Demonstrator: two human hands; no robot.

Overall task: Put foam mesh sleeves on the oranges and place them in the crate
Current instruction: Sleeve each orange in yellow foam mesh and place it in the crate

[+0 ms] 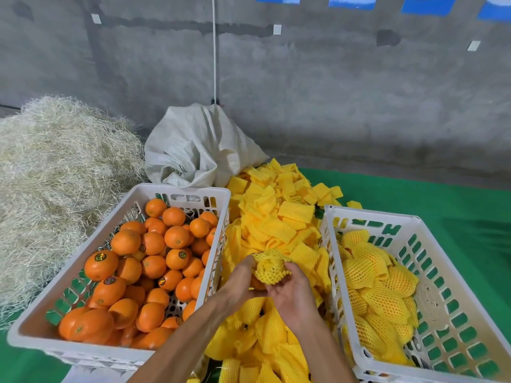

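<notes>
**Inspector:** Two hands meet at the centre of the view, both on one item. The left hand [239,283] has its fingers curled round an orange [257,284], only a sliver of which shows beneath a yellow foam mesh sleeve [271,268]. The right hand [293,295] pinches the sleeve's lower edge, fingers bent upward.

**Clerk:** Where do the stocks lie?

**Inspector:** At nine o'clock from the hands stands a white slotted crate [177,189] heaped with bare oranges [154,244], several bearing round stickers. At three o'clock stands a second white crate [370,214] holding sleeved oranges [378,286], lying along its near and left side, with part of its floor bare. Between the two crates, from twelve to six o'clock, runs a loose pile of flat yellow sleeves [276,211]; the hands hang over it.

**Clerk:** Surroundings?

**Inspector:** Green sheeting [428,194] covers the work surface. At eleven o'clock sits a crumpled white woven sack [193,150]; at ten, a mound of pale straw-like fibre [55,167]. A grey concrete wall [331,92] stands behind, with a white cord [214,51] hanging down it.
</notes>
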